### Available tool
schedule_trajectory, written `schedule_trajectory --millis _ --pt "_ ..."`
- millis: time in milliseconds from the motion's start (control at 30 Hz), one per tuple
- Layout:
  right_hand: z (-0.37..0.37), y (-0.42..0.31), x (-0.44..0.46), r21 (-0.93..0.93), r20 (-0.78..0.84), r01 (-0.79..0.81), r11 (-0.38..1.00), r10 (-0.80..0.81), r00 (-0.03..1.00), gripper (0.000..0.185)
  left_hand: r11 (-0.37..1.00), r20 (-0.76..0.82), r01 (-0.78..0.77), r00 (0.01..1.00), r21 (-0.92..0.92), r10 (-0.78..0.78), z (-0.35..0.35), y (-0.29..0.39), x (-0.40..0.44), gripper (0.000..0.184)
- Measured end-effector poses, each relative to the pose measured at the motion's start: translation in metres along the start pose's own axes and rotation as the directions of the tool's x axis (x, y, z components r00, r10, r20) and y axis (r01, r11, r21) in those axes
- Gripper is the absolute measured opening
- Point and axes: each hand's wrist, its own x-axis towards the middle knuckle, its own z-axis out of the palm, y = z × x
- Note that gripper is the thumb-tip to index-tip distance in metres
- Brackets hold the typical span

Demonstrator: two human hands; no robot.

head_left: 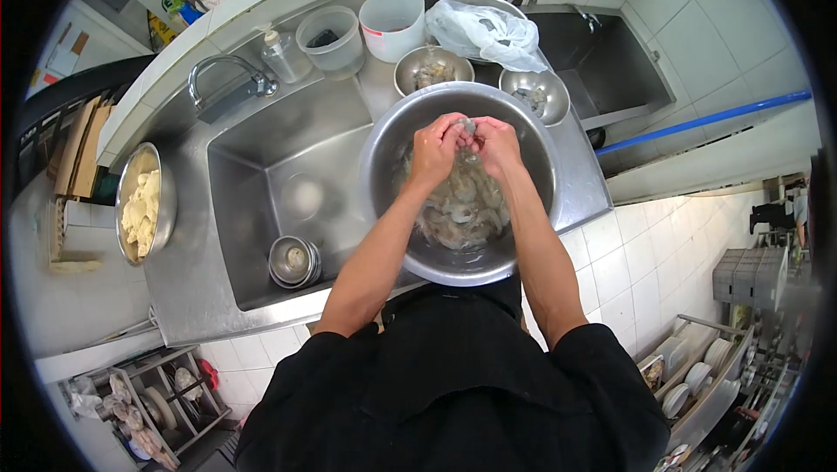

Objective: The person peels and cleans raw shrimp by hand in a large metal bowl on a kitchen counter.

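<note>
Pinching a small grey shrimp (467,126) above the large round steel bowl (375,162) of shrimp, the left hand (496,148) and right hand (437,149) meet, their curled fingertips partly hiding it.

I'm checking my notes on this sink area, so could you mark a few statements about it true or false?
1. The left hand and right hand hold a small grey piece over the large metal bowl. True.
2. The plastic bag lies in the left sink. False: the bag is behind the large metal bowl.
3. Small metal bowls sit stacked in the left sink. True.
4. The pale yellow food is in a plastic tub. False: it fills a metal bowl.
</note>
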Motion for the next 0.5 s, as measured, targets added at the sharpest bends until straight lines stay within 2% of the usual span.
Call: schedule_trajectory --millis 67,200,267,333,400,433,467,500 --pt "0.0 0.003 0.002 0.05 0.018 -0.008 0.999 0.007 1.0 0.021 0.987 -0.094 0.083 0.991 -0.14 -0.097 0.003 -0.002 0.001 0.019" --pt "0.007 0.006 0.0 0.187 0.012 -0.014 0.982 0.012 1.0 0.019 0.974 -0.169 0.14 0.971 -0.178 -0.17 0.002 -0.005 0.003 0.02" --pt "0.009 0.002 -0.001 0.136 0.037 -0.019 0.991 0.014 0.999 0.018 0.953 -0.169 0.234 0.949 -0.194 -0.268 -0.003 -0.007 0.004 0.021" --pt "0.017 -0.004 -0.005 0.09 0.06 -0.021 0.996 0.015 0.998 0.017 0.963 -0.197 0.186 0.954 -0.194 -0.224 -0.001 -0.009 0.005 0.021" --pt "0.024 -0.007 -0.011 0.138 0.168 -0.066 0.988 0.042 0.985 0.014 0.971 -0.221 0.14 0.958 -0.194 -0.182 0.001 -0.009 0.004 0.022" --pt "0.018 -0.002 -0.006 0.138 0.168 -0.067 0.988 0.043 0.985 0.014 0.987 -0.218 0.108 0.967 -0.118 -0.132 0.002 -0.008 0.004 0.022" --pt "0.009 0.005 0.001 0.028 0.146 -0.015 0.999 0.011 0.989 0.015 0.996 -0.212 0.075 0.974 -0.041 -0.082 0.002 -0.007 0.003 0.022" --pt "0.009 0.006 0.004 -0.083 0.128 0.035 0.996 -0.024 0.992 0.016 0.996 -0.213 0.074 0.974 -0.04 -0.081 0.001 -0.006 0.002 0.022"
